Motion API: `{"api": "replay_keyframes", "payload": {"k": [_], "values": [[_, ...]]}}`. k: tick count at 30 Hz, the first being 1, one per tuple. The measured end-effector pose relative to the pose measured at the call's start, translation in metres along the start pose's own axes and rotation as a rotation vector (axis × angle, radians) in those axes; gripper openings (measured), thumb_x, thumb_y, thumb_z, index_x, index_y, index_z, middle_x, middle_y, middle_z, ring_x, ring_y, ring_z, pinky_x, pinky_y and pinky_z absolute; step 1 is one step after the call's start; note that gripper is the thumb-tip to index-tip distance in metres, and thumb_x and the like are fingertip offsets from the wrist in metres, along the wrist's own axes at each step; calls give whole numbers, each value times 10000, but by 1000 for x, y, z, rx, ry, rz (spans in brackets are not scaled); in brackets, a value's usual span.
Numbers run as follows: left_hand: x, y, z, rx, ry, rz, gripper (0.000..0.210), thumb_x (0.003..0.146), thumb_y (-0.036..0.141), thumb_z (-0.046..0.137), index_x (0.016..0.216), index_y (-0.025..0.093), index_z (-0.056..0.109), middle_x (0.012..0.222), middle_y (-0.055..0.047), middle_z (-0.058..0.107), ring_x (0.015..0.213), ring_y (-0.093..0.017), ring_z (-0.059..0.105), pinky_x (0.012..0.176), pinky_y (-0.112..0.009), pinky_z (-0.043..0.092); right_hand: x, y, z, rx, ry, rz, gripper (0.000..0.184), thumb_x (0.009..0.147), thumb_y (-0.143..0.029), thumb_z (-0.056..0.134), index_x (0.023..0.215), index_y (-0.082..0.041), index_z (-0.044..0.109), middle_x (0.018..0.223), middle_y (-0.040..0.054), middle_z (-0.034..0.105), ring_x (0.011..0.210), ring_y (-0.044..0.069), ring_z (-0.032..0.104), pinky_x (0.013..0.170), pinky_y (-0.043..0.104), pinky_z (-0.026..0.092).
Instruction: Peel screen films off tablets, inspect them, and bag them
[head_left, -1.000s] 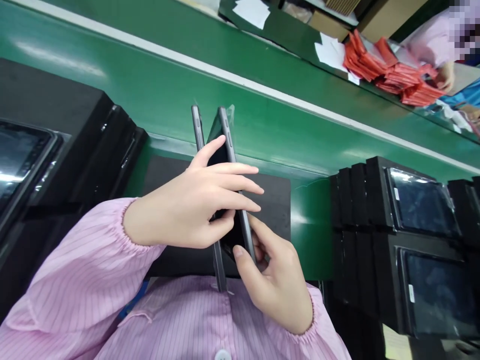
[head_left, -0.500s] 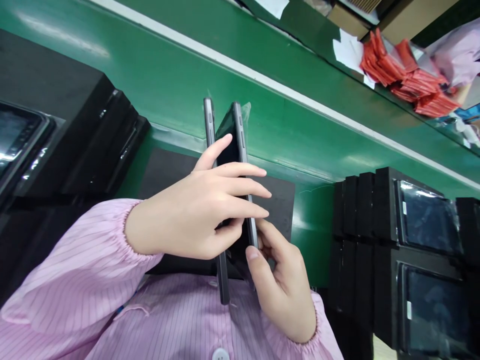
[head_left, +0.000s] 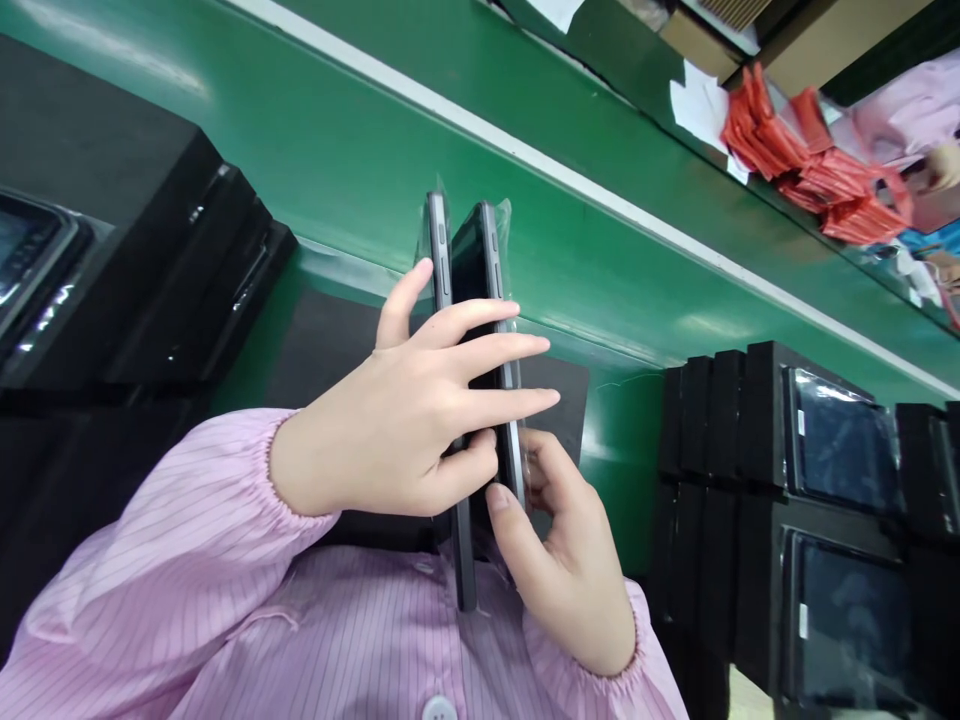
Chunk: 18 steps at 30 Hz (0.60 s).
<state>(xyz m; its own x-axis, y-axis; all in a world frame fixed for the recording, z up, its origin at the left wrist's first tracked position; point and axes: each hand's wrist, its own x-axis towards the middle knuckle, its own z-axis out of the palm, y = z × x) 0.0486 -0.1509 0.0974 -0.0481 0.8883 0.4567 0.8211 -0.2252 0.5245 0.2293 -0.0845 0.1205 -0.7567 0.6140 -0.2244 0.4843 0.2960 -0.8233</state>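
Note:
Two dark tablets stand on edge side by side before my chest, clear film sticking out at their far ends. My left hand [head_left: 401, 420] reaches over their upper edges and holds them. Its little finger is outside the left tablet [head_left: 464, 560]. The other fingers stretch across the right tablet [head_left: 491, 255], with the thumb bent between the two. Lower down, my right hand [head_left: 566, 550] grips the right tablet near its close end, thumb on the inner face and fingers on the outer side. Parts of both tablets are hidden behind my left hand.
Black boxes [head_left: 97, 130] are stacked at left, with a screened device on top. More black boxes [head_left: 757, 410] with film-covered tablets stand at right. A dark flat panel [head_left: 322, 335] lies under my hands on the green bench [head_left: 600, 280]. Red packets [head_left: 817, 170] lie beyond the white strip.
The tablets have shifted slightly right and stand closer to parallel. My left little finger has moved from between the tablets to the left tablet's outer side.

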Motion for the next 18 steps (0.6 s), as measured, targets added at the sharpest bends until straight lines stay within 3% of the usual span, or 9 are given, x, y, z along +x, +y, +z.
{"api": "replay_keyframes", "payload": {"k": [5, 10, 13, 18], "values": [[0, 2, -5, -35, -29, -1, 394, 859, 185, 536, 1208, 260, 702, 1387, -48, 626, 1377, -366, 463, 1188, -734, 29, -3, 1, -3, 17, -29, 34, 279, 896, -271, 593, 1173, -241, 575, 612, -96, 455, 487, 95, 455, 700, 305, 573], [-1, 1, -9, -40, -65, -40, 393, 842, 248, 591, 1218, 306, 689, 1387, -11, 621, 1390, -364, 450, 1246, -660, -16, -5, 0, -6, 30, -88, 20, 446, 865, -252, 635, 1300, -248, 536, 684, -79, 558, 522, 103, 535, 718, 304, 595], [-1, 1, -9, -48, -58, -38, 389, 844, 248, 594, 1216, 306, 688, 1378, -10, 621, 1383, -377, 454, 1241, -679, -13, -7, 0, -7, 26, -119, -2, 525, 853, -241, 650, 1357, -266, 501, 730, -66, 611, 558, 114, 587, 680, 286, 599], [0, 1, -7, -47, -53, -42, 384, 849, 231, 582, 1207, 297, 700, 1356, -6, 626, 1379, -371, 452, 1225, -707, 16, -10, 2, -10, -34, -136, -63, 611, 853, -251, 660, 1430, -295, 464, 770, -28, 648, 905, 220, 715, 734, 313, 622]]}}
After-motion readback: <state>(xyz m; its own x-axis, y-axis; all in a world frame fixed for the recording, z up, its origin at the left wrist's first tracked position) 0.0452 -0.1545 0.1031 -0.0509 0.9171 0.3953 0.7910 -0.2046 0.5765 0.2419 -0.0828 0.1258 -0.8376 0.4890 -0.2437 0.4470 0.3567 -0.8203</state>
